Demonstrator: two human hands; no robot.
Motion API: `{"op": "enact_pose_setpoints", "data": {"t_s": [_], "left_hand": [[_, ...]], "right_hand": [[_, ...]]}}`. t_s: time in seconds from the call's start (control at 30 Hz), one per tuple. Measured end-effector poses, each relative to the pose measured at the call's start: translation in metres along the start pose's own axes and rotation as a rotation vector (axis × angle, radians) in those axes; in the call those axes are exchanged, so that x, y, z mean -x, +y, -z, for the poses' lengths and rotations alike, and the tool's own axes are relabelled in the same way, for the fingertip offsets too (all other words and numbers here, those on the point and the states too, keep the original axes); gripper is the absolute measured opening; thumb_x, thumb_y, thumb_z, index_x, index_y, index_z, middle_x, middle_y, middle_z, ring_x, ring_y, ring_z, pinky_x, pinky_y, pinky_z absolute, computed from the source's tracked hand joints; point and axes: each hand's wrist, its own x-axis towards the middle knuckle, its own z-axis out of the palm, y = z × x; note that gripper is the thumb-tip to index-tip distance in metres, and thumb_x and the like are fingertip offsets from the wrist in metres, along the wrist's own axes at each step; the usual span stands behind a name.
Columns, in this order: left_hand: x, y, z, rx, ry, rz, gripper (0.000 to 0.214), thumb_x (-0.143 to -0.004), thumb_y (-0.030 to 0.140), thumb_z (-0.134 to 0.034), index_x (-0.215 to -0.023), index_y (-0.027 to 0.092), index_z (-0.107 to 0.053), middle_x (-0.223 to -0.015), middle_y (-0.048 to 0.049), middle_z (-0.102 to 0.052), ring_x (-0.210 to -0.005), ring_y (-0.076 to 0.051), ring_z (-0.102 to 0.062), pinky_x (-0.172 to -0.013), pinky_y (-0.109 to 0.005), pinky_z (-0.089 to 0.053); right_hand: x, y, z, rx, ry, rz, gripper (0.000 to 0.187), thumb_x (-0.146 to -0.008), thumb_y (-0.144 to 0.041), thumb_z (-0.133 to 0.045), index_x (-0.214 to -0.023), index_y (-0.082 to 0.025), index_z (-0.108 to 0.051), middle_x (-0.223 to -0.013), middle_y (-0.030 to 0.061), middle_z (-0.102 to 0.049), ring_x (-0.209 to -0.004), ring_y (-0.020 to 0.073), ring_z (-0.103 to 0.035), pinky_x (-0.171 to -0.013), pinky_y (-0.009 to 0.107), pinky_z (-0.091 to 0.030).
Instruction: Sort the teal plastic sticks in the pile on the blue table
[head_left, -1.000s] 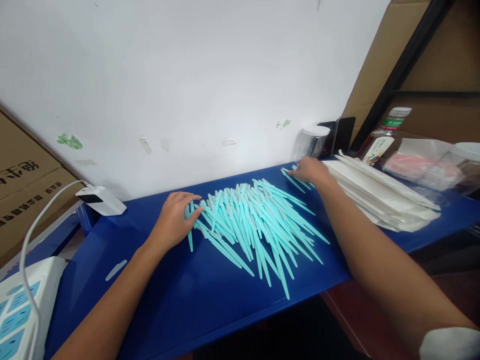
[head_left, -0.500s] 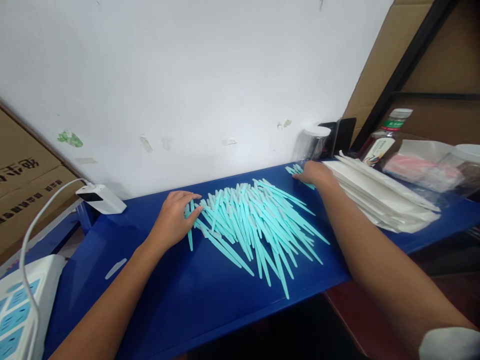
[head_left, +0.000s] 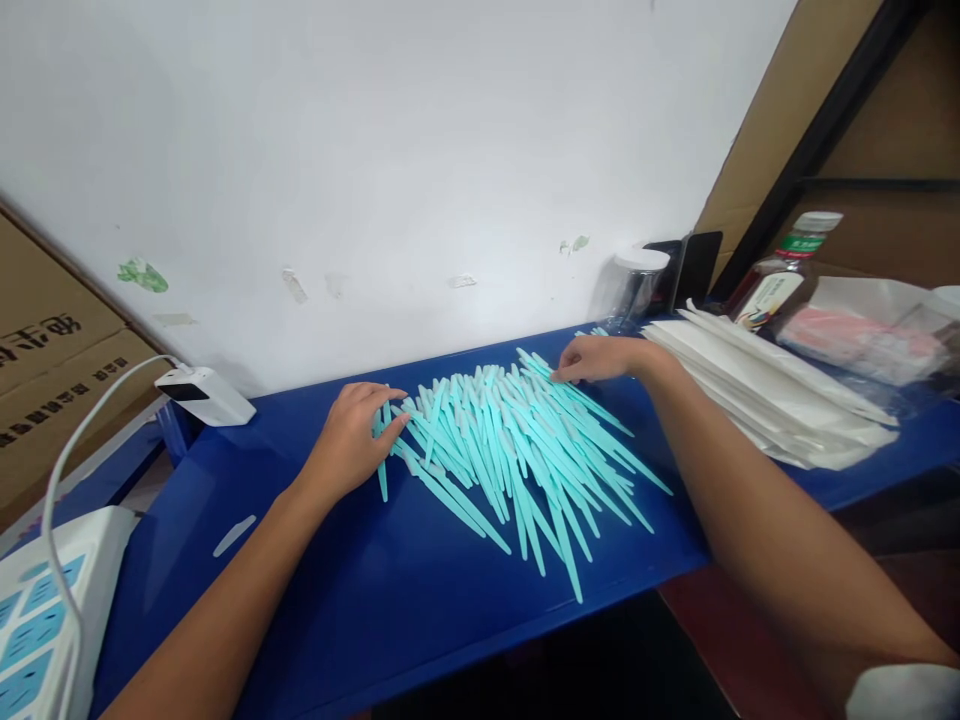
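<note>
A spread heap of several slim turquoise plastic sticks (head_left: 517, 450) lies on the blue table (head_left: 360, 600). My left hand (head_left: 349, 440) rests flat on the heap's left edge, fingers stretched over the stick ends. At the heap's far right corner my right hand (head_left: 600, 358) lies palm down, its fingertips touching the top sticks. A few more turquoise sticks (head_left: 592, 332) lie apart behind that hand, close to the wall.
A stack of white sleeves (head_left: 772, 400) lies right of the heap. Behind it stand a clear jar (head_left: 630, 285), a dark phone (head_left: 694, 265) and a bottle (head_left: 780, 275). A white power bank (head_left: 204, 396) with cable and a power strip (head_left: 37, 625) sit at left.
My right hand has drawn back left from the small group of sticks by the jar onto the main heap's far corner. My left hand has stayed put.
</note>
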Motion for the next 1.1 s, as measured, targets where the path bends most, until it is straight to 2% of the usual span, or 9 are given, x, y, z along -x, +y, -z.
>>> {"op": "enact_pose_setpoints", "data": {"t_s": [0.13,0.27,0.37,0.5,0.63,0.73,0.83,1.1], "left_hand": [[0.001,0.000,0.000,-0.005,-0.008,0.001,0.037,-0.101,0.046,-0.058,-0.125,0.021,-0.072,-0.124,-0.0134,-0.072,-0.128,-0.034,-0.058,-0.108,-0.053,-0.049],[-0.001,0.001,0.001,-0.004,-0.001,-0.003,0.038,-0.100,0.046,-0.058,-0.125,0.020,-0.072,-0.124,-0.0135,-0.072,-0.127,-0.034,-0.058,-0.108,-0.053,-0.048],[-0.001,0.000,0.001,-0.003,-0.006,0.015,0.039,-0.100,0.046,-0.058,-0.125,0.020,-0.072,-0.125,-0.0135,-0.072,-0.127,-0.034,-0.058,-0.108,-0.053,-0.049],[-0.001,-0.001,0.001,-0.007,-0.019,0.019,0.039,-0.100,0.047,-0.058,-0.125,0.021,-0.072,-0.125,-0.0137,-0.072,-0.128,-0.035,-0.057,-0.108,-0.054,-0.048],[-0.001,0.000,0.000,-0.010,-0.020,0.001,0.038,-0.100,0.046,-0.057,-0.125,0.021,-0.072,-0.124,-0.0136,-0.072,-0.128,-0.034,-0.058,-0.108,-0.052,-0.049],[-0.001,0.001,0.001,-0.010,-0.010,0.002,0.039,-0.100,0.046,-0.057,-0.125,0.021,-0.072,-0.124,-0.0137,-0.072,-0.127,-0.034,-0.059,-0.108,-0.052,-0.049],[-0.001,0.002,0.002,-0.006,-0.012,0.020,0.040,-0.100,0.047,-0.057,-0.125,0.021,-0.072,-0.124,-0.0139,-0.072,-0.127,-0.035,-0.059,-0.108,-0.053,-0.049],[-0.002,0.005,0.003,0.016,-0.014,0.018,0.039,-0.099,0.051,-0.058,-0.124,0.024,-0.072,-0.123,-0.0134,-0.072,-0.128,-0.036,-0.058,-0.108,-0.055,-0.049]], "right_hand": [[-0.007,0.006,-0.002,0.064,0.090,-0.076,0.029,-0.090,-0.043,-0.067,-0.075,-0.017,-0.069,-0.075,0.0064,-0.065,-0.069,0.0188,-0.059,-0.061,0.030,-0.041],[-0.010,0.012,-0.002,0.134,0.147,-0.113,0.033,-0.090,-0.036,-0.065,-0.064,-0.019,-0.054,-0.063,0.0017,-0.051,-0.060,0.0154,-0.046,-0.058,0.031,-0.034],[-0.009,0.012,-0.001,0.145,0.144,-0.124,0.044,-0.094,-0.047,-0.064,-0.062,-0.021,-0.047,-0.062,0.0011,-0.047,-0.058,0.0154,-0.043,-0.058,0.032,-0.032],[-0.007,0.010,-0.002,0.113,0.090,-0.140,0.055,-0.093,-0.065,-0.063,-0.062,-0.022,-0.046,-0.063,0.0022,-0.050,-0.058,0.0161,-0.045,-0.059,0.033,-0.033],[-0.008,0.010,-0.003,0.176,0.108,-0.164,0.045,-0.095,-0.054,-0.066,-0.069,-0.020,-0.053,-0.070,0.0051,-0.059,-0.063,0.0184,-0.054,-0.060,0.032,-0.035],[-0.010,0.013,-0.003,0.246,0.139,-0.181,0.036,-0.094,-0.051,-0.067,-0.085,-0.017,-0.062,-0.091,0.0107,-0.069,-0.074,0.0222,-0.062,-0.062,0.033,-0.040],[-0.012,0.021,-0.002,0.278,0.143,-0.164,0.039,-0.096,-0.053,-0.065,-0.096,-0.014,-0.067,-0.103,0.0138,-0.072,-0.081,0.0245,-0.066,-0.064,0.032,-0.043],[-0.019,0.044,0.002,0.313,0.251,-0.227,0.040,-0.098,-0.048,-0.064,-0.104,-0.010,-0.073,-0.110,0.0183,-0.075,-0.091,0.0269,-0.069,-0.071,0.030,-0.046]]}}
